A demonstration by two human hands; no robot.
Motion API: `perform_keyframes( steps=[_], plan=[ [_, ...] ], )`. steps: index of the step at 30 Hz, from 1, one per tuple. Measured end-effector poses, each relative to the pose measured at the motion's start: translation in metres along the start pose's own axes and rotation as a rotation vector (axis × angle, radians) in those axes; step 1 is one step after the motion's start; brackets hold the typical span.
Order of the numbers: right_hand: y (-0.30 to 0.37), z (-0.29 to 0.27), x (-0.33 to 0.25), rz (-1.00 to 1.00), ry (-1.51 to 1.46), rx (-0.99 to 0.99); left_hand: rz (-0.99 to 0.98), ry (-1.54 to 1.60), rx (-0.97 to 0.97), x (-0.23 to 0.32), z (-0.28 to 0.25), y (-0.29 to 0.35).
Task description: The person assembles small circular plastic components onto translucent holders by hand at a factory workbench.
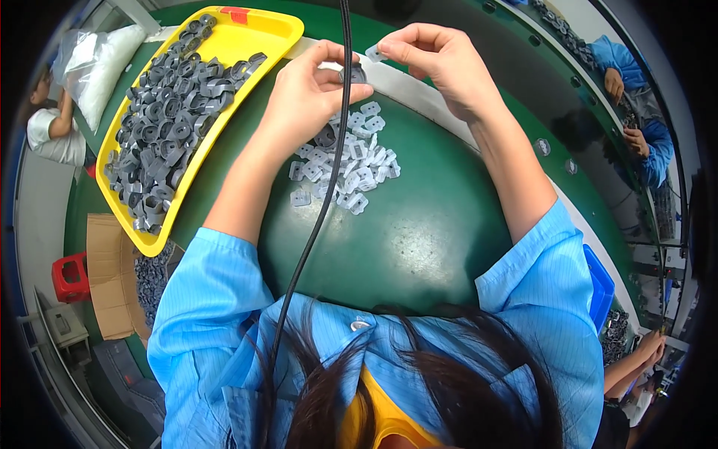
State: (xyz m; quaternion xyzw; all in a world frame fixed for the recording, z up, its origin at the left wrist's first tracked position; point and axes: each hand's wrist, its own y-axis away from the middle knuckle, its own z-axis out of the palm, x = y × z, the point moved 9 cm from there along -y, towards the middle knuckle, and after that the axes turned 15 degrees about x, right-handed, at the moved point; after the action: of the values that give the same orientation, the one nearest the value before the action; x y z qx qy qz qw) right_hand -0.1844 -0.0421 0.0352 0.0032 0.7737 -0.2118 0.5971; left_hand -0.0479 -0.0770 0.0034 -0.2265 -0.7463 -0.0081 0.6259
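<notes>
I'm watching from the head camera, and here's the left hand (305,93): thumb and fingers pinch a dark gray collar (357,75) at the fingertips. Up and to its right, the right hand (449,66) pinches a small translucent plate (375,53) between thumb and forefinger, its other fingers curled loosely. The two pieces sit near each other, apart, not touching.

For my money, the hold to want here is light on the plate, at its edges, so its face shows; the collar calls for the firmer pinch, opening turned toward the other hand. Squaring the two up by eye before any contact looks wise, since plates this small could easily twist or slip.

A black cable (317,224) crosses my view right over the left fingertips; whether it touches them I can't tell. I'd tilt the work clear of that line to see it properly.

Just below both hands, on the green tabletop (419,247), lies a loose pile of matching plates (359,168), within easy reach of either, with a loose gray ring (326,138) among them. Out to the left of the left hand, a yellow tray (278,22) carries a heap of gray parts (161,146). Beyond that tray, farther out and lower, stands an open cardboard box (106,262).
</notes>
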Motion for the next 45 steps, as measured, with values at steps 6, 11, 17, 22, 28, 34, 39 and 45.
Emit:
perform_keyframes(
  steps=[6, 11, 17, 22, 28, 34, 39, 45],
  plan=[
    [0.009, 0.007, 0.012, 0.053, 0.033, 0.119, 0.140, -0.088, 0.204, 0.022, 0.002, 0.005],
    [0.013, 0.017, 0.012, 0.116, -0.115, 0.047, 0.394, -0.107, 0.322, 0.030, -0.003, 0.008],
    [0.008, 0.008, 0.019, 0.145, -0.054, 0.107, 0.605, -0.217, 0.327, 0.045, 0.001, 0.020],
    [0.016, 0.021, 0.031, 0.444, -0.281, -0.186, 0.670, -0.314, 0.318, 0.055, -0.001, 0.020],
    [0.018, 0.013, 0.016, 0.375, -0.071, -0.295, 0.764, -0.245, 0.121, 0.056, 0.006, 0.020],
    [0.014, 0.015, -0.008, 0.197, -0.151, -0.141, 0.872, -0.271, 0.331, 0.071, -0.006, 0.028],
    [0.013, 0.019, 0.014, 0.400, -0.525, -0.151, 0.687, -0.208, 0.282, 0.066, -0.004, 0.025],
    [-0.011, -0.028, 0.074, 0.436, -0.285, 0.081, 0.529, -0.742, 0.176, 0.022, 0.007, 0.034]
  ],
)
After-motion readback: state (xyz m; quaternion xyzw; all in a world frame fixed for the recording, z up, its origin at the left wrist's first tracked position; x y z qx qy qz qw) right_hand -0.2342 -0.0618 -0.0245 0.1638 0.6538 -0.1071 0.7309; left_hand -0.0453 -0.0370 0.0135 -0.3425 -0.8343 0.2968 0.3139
